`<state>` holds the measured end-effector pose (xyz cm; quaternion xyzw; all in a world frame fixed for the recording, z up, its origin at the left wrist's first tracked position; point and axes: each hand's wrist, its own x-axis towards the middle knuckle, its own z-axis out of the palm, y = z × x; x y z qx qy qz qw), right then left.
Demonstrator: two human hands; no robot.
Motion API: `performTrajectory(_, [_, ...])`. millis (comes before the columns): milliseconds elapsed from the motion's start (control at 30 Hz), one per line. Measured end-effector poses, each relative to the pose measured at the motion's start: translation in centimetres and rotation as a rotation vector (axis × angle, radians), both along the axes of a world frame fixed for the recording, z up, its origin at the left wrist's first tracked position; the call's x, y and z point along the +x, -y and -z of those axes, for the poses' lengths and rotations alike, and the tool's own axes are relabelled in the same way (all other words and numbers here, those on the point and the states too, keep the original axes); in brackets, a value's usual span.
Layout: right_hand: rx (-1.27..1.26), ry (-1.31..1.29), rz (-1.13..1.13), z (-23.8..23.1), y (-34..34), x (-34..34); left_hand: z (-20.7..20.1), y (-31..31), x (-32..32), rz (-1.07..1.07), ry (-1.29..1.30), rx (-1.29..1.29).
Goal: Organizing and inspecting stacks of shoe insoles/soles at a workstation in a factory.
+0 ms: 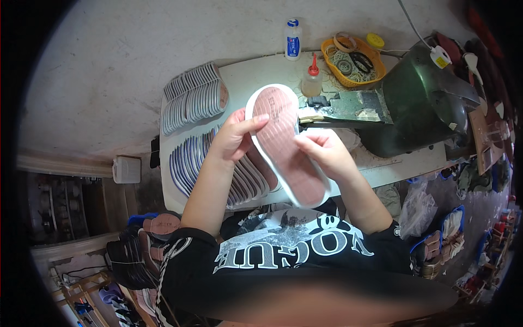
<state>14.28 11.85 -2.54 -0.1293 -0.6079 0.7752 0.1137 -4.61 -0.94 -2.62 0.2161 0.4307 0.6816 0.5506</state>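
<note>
A shoe sole [287,144] with a pinkish-brown ribbed face and a white rim is held up over the table edge, its lower end toward my chest. My left hand [233,136] grips its left side, thumb on the brown face and fingers behind. On the right side, my right hand [328,155] pinches the rim between thumb and bent fingers. Just beyond the sole's right edge is the narrow arm [348,107] of a dark green machine [417,98]. A row of similar soles [188,163] lies left of and partly behind my left forearm.
Another row of grey-edged soles [193,95] lies at the table's far left. Behind the machine arm stand a red-tipped squeeze bottle [312,82], a white-and-blue bottle [293,43] and a yellow basket [357,82] of cord and tape rolls. More soles [162,223] are piled low at left.
</note>
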Motion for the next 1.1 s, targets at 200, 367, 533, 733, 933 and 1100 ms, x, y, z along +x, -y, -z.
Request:
performTrajectory(200, [-0.405,0.114,-0.191,0.9,-0.2,4.3,1.0,-3.6,-0.9,-0.150,0.025,-0.109])
performTrajectory(367, [-0.467,0.171,-0.019,0.7,1.4,5.1,1.6,-5.7,-1.4,-0.121,0.023,-0.140])
performTrajectory(533, [-0.452,0.163,0.034,0.5,2.4,5.3,1.7,-7.2,-1.2,-0.118,-0.067,-0.191])
performTrajectory(733, [-0.572,0.001,0.284,1.0,3.3,3.2,2.3,-8.7,-3.4,-0.027,-0.177,-0.340])
performTrajectory(933, [-0.589,-0.061,0.377,1.0,3.0,0.0,0.7,-10.8,-6.2,-0.095,-0.826,-0.489])
performTrajectory(1100, [-0.661,-0.048,0.387,0.9,2.3,-1.7,-3.7,-13.6,-6.4,0.563,-1.697,0.281])
